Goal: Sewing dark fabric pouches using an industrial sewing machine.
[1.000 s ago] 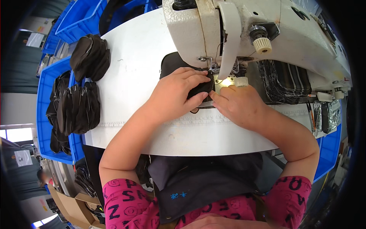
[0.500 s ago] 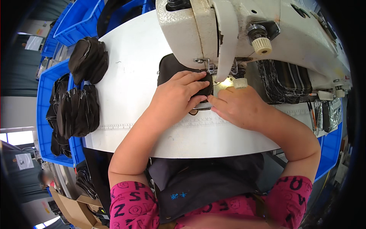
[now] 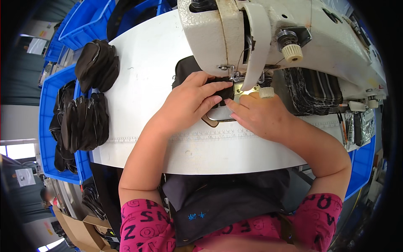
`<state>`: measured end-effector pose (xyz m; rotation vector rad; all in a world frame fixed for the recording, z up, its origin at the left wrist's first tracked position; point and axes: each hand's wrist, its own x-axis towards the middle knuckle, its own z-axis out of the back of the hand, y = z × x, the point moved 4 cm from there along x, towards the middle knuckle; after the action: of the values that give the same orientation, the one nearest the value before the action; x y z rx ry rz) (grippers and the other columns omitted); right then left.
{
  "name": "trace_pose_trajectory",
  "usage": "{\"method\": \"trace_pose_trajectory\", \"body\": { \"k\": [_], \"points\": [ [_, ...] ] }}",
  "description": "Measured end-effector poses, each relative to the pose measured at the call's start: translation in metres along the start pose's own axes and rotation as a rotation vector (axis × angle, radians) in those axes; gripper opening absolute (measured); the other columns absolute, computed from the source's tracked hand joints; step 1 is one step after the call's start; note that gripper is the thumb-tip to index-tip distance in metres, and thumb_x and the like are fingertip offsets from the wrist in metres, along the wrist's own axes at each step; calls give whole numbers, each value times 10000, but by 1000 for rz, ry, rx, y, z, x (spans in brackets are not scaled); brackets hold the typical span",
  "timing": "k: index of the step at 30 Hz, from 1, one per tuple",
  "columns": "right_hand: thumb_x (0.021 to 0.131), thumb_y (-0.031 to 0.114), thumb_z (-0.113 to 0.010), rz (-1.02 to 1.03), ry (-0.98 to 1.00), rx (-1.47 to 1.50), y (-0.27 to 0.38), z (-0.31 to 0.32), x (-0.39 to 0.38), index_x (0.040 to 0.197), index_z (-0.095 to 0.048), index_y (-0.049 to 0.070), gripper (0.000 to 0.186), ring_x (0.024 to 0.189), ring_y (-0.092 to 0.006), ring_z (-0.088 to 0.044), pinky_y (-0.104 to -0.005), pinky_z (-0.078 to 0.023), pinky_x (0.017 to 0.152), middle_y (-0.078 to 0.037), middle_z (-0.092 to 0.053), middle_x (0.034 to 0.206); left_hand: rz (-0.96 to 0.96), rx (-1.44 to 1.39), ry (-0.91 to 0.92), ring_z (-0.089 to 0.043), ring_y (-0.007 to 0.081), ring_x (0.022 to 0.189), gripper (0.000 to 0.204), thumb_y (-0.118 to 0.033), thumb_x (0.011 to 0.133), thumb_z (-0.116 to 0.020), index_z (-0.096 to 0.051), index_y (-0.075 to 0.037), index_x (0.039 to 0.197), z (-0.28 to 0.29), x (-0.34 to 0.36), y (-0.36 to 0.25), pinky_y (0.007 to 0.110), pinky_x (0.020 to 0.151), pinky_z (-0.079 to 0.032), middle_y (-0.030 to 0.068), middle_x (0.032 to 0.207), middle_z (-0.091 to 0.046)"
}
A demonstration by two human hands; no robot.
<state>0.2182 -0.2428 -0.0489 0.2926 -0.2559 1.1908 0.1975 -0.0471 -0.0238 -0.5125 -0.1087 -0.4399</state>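
A dark fabric piece [image 3: 184, 67] with rounded corners lies at the sewing machine [image 3: 205, 38], its right edge by the presser foot [image 3: 236, 77]. My left hand [image 3: 182, 101] rests on top of it, fingers stretched toward the foot and thumb apart. Beside the lit needle plate [image 3: 247, 90], my right hand [image 3: 266, 115] has its fingers bunched, the tips at the fabric's near right edge and close to my left thumb. What lies beneath the right fingers is hidden. A small brown-edged curved part [image 3: 210, 122] shows below my left thumb.
Stacked dark fabric pouches [image 3: 86, 122] hang over a blue bin [image 3: 47, 126] on the left, with another pouch stack [image 3: 96, 65] behind. Layered dark pieces [image 3: 315, 90] lie under the machine arm. A ruler strip [image 3: 222, 137] crosses the white table [image 3: 142, 92]. Tools [image 3: 344, 126] sit far right.
My left hand has drawn slightly back and left, its fingers closer together. More of the brown-edged part shows. The right hand stays nearly in place; the whole view has shifted slightly.
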Motion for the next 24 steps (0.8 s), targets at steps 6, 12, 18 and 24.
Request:
{"method": "trace_pose_trajectory", "body": {
  "k": [6,12,18,24],
  "points": [
    [855,227,-782,41,-64,90,-1,0,2,1148,-739,63,338,659,-225,-654,-379,-521,581,-31,-624,818,-30,43,5,-607,282,1178,277,-192,920,-747,-750,-136,1191,-8,4,4,394,955,-558,38,1231,-680],
    [851,198,-760,42,-60,106,-1,-3,2,1165,-734,40,352,664,-223,-653,-380,-517,582,-34,-609,802,-74,60,-52,-691,338,970,214,-152,921,-736,-767,-104,1127,-10,9,0,424,862,-547,91,1112,-727],
    [853,188,-748,50,-58,80,1,-3,1,1177,-733,30,361,676,-211,-655,-377,-513,579,-34,-605,792,-93,108,-71,-680,295,1000,196,-142,867,-771,-786,-110,1060,-10,8,2,389,871,-559,47,1093,-737],
    [850,192,-751,52,-54,79,0,-4,2,1155,-727,29,347,655,-208,-644,-367,-497,560,-31,-601,792,-87,138,-79,-667,259,1054,190,-145,842,-785,-790,-116,1030,-11,8,2,365,887,-575,11,1114,-739]
  ]
}}
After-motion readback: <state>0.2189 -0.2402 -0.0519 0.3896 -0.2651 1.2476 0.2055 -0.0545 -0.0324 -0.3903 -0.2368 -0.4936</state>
